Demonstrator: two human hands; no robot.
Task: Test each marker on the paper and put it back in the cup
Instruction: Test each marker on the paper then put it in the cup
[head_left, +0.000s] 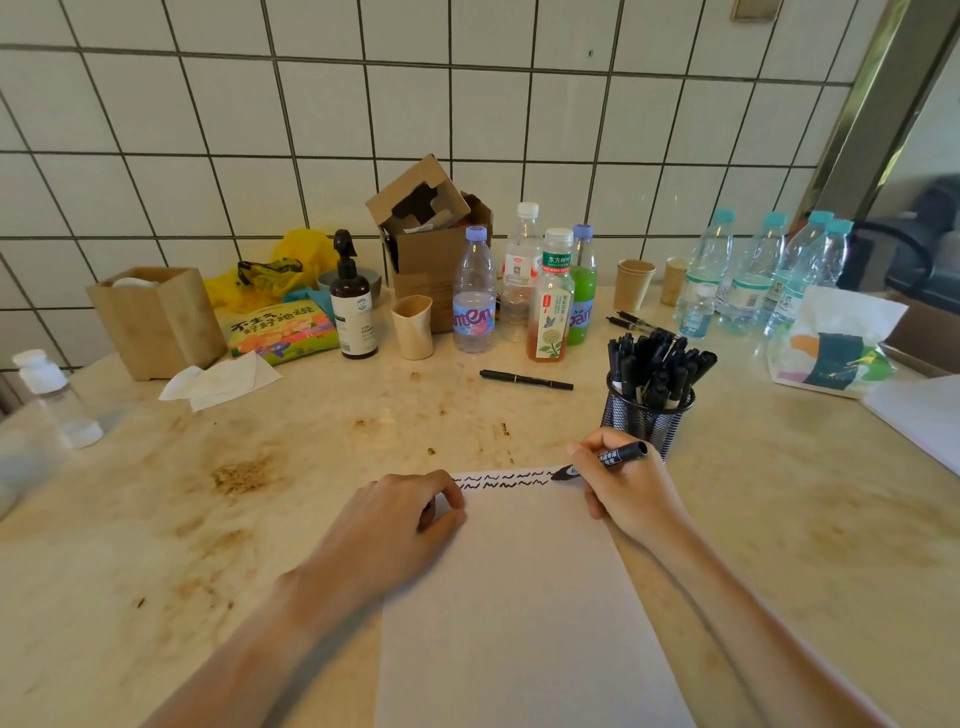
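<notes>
While your left hand (415, 506) rests on the top left corner of the one sheet of paper (524, 597), fingers curled under with a dark cap seemingly between them, two rows of squiggles cross the top edge. Your right hand (621, 493) pinches one marker (602, 461), fingers clamped on its barrel, tip on the paper's top right corner. Just beyond stands one mesh cup (647, 415) full of markers on the desk (260, 493).

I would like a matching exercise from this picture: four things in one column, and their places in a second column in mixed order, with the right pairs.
Things:
1. marker in the right hand
2. loose marker
3. mesh cup
4. left hand

Places:
A. lying alone on the counter, in front of the bottles
B. resting on the paper's top left corner
C. tip at the end of the squiggle rows
D. just behind the right hand, full of markers

Pairs: 1-C, 2-A, 3-D, 4-B
</notes>
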